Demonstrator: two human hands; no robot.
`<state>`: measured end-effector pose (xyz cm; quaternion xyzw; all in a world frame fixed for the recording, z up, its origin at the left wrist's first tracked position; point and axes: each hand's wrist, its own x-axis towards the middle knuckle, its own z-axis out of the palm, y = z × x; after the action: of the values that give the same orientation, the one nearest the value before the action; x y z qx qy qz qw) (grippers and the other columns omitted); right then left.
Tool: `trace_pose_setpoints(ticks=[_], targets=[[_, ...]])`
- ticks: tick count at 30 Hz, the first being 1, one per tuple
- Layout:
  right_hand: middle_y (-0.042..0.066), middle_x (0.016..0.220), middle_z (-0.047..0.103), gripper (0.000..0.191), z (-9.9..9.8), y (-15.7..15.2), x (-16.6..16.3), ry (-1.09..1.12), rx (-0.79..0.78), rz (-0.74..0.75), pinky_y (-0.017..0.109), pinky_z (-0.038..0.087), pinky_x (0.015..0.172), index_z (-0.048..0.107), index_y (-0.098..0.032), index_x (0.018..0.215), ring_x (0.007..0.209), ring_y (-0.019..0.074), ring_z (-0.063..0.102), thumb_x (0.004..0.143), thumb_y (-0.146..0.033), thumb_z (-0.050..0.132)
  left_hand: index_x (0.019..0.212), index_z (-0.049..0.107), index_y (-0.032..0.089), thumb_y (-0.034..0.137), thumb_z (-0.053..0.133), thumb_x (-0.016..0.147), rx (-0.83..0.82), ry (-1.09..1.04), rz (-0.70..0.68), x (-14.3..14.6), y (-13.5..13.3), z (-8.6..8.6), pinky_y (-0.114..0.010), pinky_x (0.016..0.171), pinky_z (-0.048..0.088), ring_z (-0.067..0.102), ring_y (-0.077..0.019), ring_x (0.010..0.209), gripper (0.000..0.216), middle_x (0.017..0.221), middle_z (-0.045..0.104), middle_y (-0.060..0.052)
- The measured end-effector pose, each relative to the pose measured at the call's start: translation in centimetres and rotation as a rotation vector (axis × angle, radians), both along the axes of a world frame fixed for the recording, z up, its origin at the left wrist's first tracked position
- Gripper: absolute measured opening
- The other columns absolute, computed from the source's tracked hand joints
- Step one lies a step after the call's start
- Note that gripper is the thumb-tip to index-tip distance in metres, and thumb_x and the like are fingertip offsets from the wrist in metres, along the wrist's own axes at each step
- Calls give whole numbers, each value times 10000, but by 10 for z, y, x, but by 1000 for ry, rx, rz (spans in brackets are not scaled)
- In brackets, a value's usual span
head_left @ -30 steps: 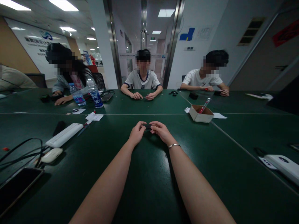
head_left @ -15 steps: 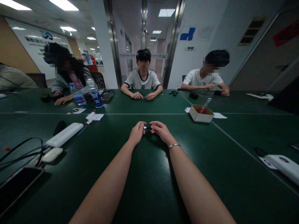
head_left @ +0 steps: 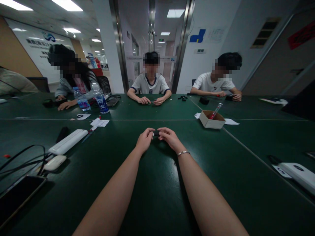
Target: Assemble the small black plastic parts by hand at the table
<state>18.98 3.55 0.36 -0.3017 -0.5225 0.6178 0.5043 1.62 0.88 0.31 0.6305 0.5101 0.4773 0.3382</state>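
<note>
Between my two hands, just above the green table, is a small black-and-silver stick-shaped piece, lying roughly level. Its exact kind is too small to make out. My left hand has its thumb and fingers closed at the silver end. At the dark end, my right hand pinches the piece with its fingertips; a metal bracelet circles that wrist. The fingers partly cover both ends of the piece.
An open box with a red-tipped tube stands ahead right. Two water bottles, a white power bank, a phone and cables lie left. Another white device is at right. Co-workers sit across the table.
My left fingers have shifted very slightly right along the piece. My right hand stays in the same place. The co-worker at right has lowered a hand a little.
</note>
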Motion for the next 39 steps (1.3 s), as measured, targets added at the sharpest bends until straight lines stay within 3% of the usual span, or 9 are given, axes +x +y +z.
trace_pose_setpoints(ticks=[18, 21, 31, 34, 39], targets=[[13, 769, 651, 339, 1, -1, -1, 8, -15, -5, 205, 497, 568, 719, -175, 900, 605, 114, 603, 602, -285, 837, 1049, 635, 219, 325, 417, 906, 0, -14, -1, 1, 0, 1, -247, 596, 406, 526, -144, 631, 281, 681, 568, 5], [18, 776, 653, 335, 1, -1, -1, -1, -12, -11, 210, 500, 574, 716, -175, 902, 612, 117, 604, 611, -288, 836, 1070, 630, 224, 294, 481, 868, 32, -24, 4, 0, 0, 0, -246, 629, 423, 558, -152, 715, 260, 769, 605, -7], [26, 806, 644, 356, 0, -1, -1, -13, 2, -8, 220, 502, 569, 705, -168, 917, 619, 120, 599, 620, -307, 841, 1056, 630, 221, 310, 444, 894, 2, -4, -12, 0, 2, -3, -247, 637, 427, 559, -150, 701, 263, 744, 598, -7], [23, 794, 645, 350, 1, -1, -1, -12, 4, -7, 218, 505, 571, 704, -173, 915, 624, 123, 605, 622, -304, 844, 1073, 626, 221, 287, 484, 867, 25, -12, -2, 0, 2, -2, -246, 661, 437, 579, -156, 780, 259, 845, 622, -20], [19, 767, 643, 371, 0, 0, -1, -10, -6, -8, 223, 506, 565, 707, -166, 916, 610, 126, 604, 603, -308, 845, 1072, 632, 223, 305, 449, 887, -5, 1, 6, 0, 0, 0, -255, 656, 438, 562, -153, 713, 272, 788, 613, -15]])
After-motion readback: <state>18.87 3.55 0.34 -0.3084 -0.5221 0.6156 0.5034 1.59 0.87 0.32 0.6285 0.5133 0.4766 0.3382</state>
